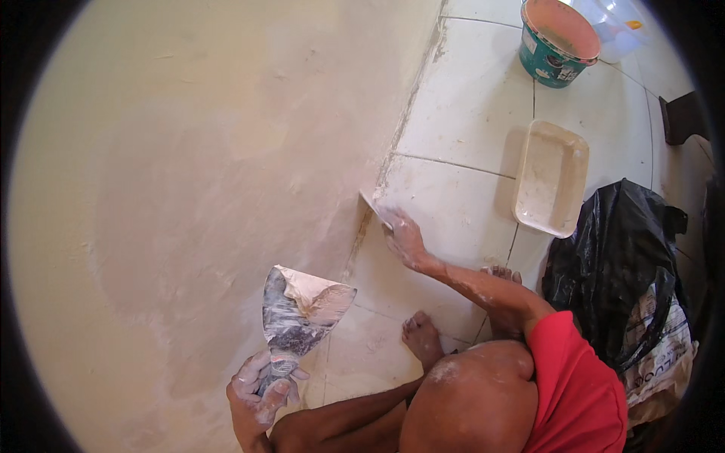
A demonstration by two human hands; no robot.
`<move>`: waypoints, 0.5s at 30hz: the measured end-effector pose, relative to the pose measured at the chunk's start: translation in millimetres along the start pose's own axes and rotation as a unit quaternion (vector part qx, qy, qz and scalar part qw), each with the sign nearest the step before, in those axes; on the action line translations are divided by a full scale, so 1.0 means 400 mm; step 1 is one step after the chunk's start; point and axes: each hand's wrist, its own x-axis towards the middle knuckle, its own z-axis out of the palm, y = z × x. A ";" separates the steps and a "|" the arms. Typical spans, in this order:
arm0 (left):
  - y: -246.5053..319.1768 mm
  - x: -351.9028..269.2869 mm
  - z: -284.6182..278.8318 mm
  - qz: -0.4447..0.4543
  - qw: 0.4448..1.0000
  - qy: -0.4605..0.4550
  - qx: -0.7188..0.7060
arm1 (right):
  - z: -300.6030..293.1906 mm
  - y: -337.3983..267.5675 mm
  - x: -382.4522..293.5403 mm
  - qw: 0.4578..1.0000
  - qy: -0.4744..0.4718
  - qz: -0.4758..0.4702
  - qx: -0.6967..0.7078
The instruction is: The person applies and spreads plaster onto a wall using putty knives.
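My left hand (261,388) grips the handle of a wide putty knife (294,317) with its blade pointing up. A lump of pale putty (314,287) lies along the blade's broad edge. Farther ahead, my right hand (405,235) is closed around a thin, flat scraper (371,205), seen nearly edge-on. The scraper's far end is against or very near the foot of the plastered wall (226,215), where it meets the floor. Damp-looking, darker filler covers the wall's middle, and white powder coats both hands.
White floor tiles (453,130) run along the wall. A cream plastic tray (550,181) smeared with putty sits right of my right hand. Beyond stands a green bucket (552,56) beside a clear container (620,34). A black plastic bag (600,255) and a printed sack (660,345) lie at right.
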 end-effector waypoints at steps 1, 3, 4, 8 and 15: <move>0.006 0.000 0.002 -0.013 1.000 0.004 0.012 | -0.009 -0.002 -0.010 0.999 -0.032 -0.022 0.033; 0.005 0.002 0.015 -0.019 0.999 0.009 0.024 | -0.070 -0.007 0.040 0.993 -0.070 0.081 0.043; 0.000 0.000 0.026 -0.017 0.998 0.049 0.033 | -0.092 0.023 0.090 0.995 -0.060 0.073 -0.025; -0.009 0.009 0.032 -0.013 0.997 0.070 0.033 | -0.244 0.081 0.352 0.977 0.145 0.150 0.044; -0.003 0.007 0.032 -0.009 0.996 0.082 0.035 | -0.258 0.073 0.489 0.967 0.225 0.088 0.084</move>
